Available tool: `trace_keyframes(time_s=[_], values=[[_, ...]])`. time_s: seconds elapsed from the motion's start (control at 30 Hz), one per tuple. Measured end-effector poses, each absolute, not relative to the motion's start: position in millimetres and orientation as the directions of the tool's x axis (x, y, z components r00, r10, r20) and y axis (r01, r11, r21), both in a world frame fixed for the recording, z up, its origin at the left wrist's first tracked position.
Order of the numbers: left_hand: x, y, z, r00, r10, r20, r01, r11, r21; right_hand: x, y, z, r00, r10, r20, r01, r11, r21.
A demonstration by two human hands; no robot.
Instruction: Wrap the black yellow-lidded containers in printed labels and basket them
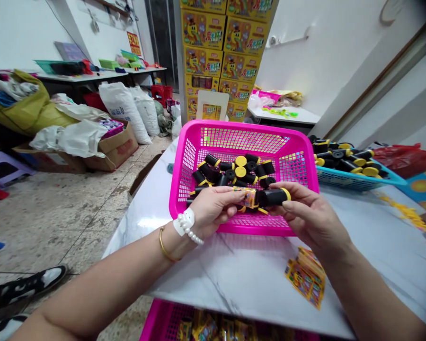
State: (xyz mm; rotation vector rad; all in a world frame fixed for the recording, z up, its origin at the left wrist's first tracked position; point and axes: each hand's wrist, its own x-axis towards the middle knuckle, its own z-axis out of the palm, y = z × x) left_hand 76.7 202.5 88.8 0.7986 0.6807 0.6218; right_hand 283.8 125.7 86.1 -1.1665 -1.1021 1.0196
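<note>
My left hand (213,208), with a pearl bracelet at the wrist, pinches a colourful printed wrapper sleeve (249,196). My right hand (310,215) grips a small black canister (272,197) with a yellow cap between thumb and fingers. The sleeve's right end meets the canister's left end; whether the canister reaches inside it I cannot tell. Both hands are over the front of a pink plastic basket (241,229). Inside it lie several black canisters (222,180) with yellow caps. Flat printed wrappers (307,279) lie on the table near my right forearm.
A blue basket (358,180) of black canisters stands at the right on the marble-patterned table (206,270). Below the table's front edge, another pink basket (156,319) holds wrapped pieces. Stacked yellow boxes (202,61) rise behind. Sacks (122,111) and cartons (111,147) are on the left floor.
</note>
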Motion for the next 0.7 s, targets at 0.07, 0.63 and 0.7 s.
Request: trace_keyframes(time_s=[0.07,0.63,0.7], values=[[79,202,88,0.626,0.716,-0.308,-0.27,0.57,0.776,279,125,83,0.177,0.977,0.119,-0.061,0.132,-0.989],[82,197,84,0.606,0.736,-0.302,-0.371,0.597,0.711,274,121,67,0.263,0.939,0.219,0.19,0.172,-0.967],[79,200,85,0.624,0.72,-0.302,-0.354,0.606,0.712,271,122,69,0.267,0.94,0.214,0.182,0.169,-0.969]])
